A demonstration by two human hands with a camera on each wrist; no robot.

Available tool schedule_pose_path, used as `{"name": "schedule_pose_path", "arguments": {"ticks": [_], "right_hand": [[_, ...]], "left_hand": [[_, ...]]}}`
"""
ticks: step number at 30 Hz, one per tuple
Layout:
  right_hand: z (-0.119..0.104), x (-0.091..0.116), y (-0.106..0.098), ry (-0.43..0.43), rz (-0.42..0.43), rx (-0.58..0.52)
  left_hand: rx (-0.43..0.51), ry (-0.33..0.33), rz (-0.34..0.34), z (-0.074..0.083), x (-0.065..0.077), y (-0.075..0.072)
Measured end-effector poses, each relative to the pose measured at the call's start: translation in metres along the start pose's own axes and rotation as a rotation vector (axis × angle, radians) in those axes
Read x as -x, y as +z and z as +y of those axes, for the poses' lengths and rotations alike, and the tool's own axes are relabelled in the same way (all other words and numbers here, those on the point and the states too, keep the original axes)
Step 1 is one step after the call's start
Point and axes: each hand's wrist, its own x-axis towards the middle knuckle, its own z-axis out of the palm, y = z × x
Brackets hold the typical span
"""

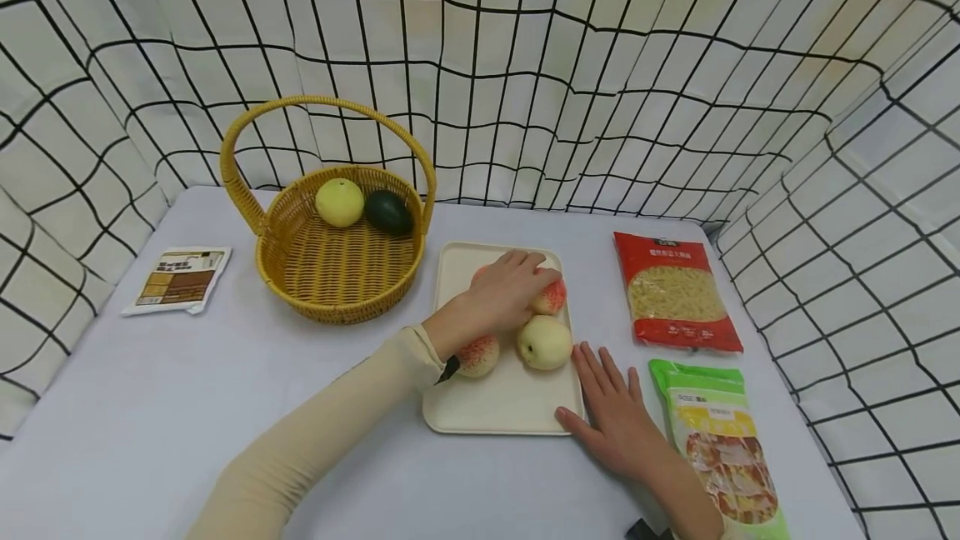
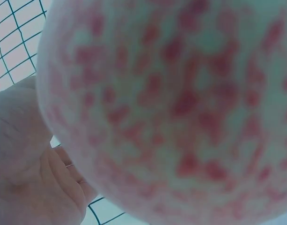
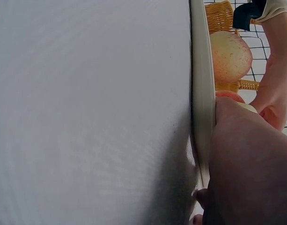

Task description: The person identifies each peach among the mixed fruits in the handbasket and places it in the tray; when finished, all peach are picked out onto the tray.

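My left hand (image 1: 504, 290) reaches over a cream tray (image 1: 498, 419), its fingers curled over a red-speckled peach (image 1: 551, 298) at the back right. Part of that peach is hidden under the hand. Another speckled peach (image 1: 477, 357) lies below the left wrist and fills most of the left wrist view. A bit of red fruit (image 1: 478, 273) peeks out left of the hand. Beside the right rim sits a pale yellow round fruit (image 1: 544, 342). My right hand (image 1: 618, 419) lies with straight fingers along the tray's right edge, thumb at its near corner.
Behind the tray to the left stands a yellow wicker basket (image 1: 337, 311) with a tall handle. It holds a yellow-green fruit (image 1: 340, 202) and a dark green avocado-like fruit (image 1: 388, 212). A red packet (image 1: 675, 292), a green packet (image 1: 723, 448) and a white-brown packet (image 1: 180, 280) lie around. Black netting surrounds the table.
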Motion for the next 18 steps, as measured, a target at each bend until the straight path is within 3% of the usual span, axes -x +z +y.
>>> {"name": "schedule_pose_path", "arguments": {"ticks": [7,14,18], "right_hand": [[0.0020,-0.0027,-0.0013,-0.009,-0.001,0.003],[0.0045,-0.0015,-0.0022,-0.001,0.005,0.007],[0.0047,-0.0002,-0.0046,-0.001,-0.002,0.011]], "left_hand": [[-0.022,0.004,0.059,-0.0035,-0.0006,0.0013],[0.038,-0.018,0.091,-0.0039,-0.0012,-0.0015],[0.071,-0.059,0.111,-0.0085,0.0054,-0.0044]]}}
